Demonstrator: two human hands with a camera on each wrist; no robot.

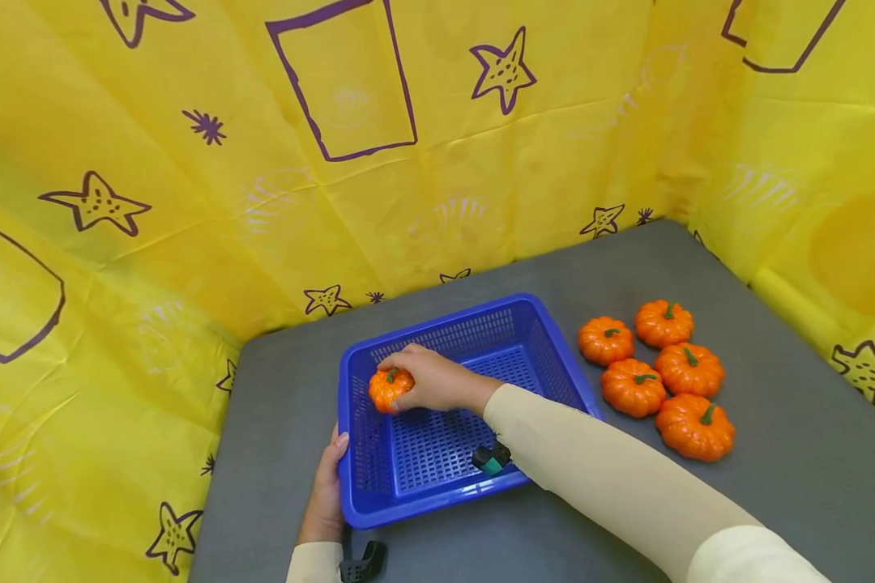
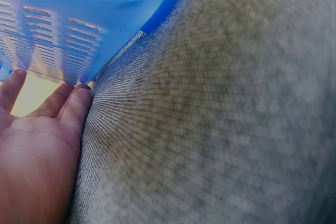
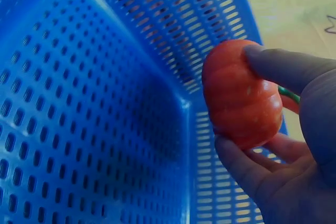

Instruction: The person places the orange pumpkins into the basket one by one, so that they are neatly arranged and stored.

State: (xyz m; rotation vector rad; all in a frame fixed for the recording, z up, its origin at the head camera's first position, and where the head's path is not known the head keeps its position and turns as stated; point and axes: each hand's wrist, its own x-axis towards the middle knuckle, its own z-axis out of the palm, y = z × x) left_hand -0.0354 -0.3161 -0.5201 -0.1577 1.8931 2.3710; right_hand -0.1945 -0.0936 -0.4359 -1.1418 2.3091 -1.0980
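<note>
A small orange pumpkin [image 1: 390,390] with a green stem is held by my right hand [image 1: 433,380] inside the blue basket [image 1: 437,518], near its left wall. In the right wrist view, thumb and fingers pinch the pumpkin [image 3: 239,95] from opposite sides, above the slotted basket floor [image 3: 79,114]. My left hand [image 1: 326,486] grips the basket's left side, its thumb at the rim. Seen from the left wrist, the fingers [image 2: 76,106] lie along the outer basket wall [image 2: 94,3].
Several orange pumpkins [image 1: 693,371] sit grouped on the grey table [image 1: 795,389] to the right of the basket. Yellow cloth [image 1: 408,202] with purple drawings hangs behind the table and at both sides. Black wrist mounts [image 1: 364,563] show near both wrists.
</note>
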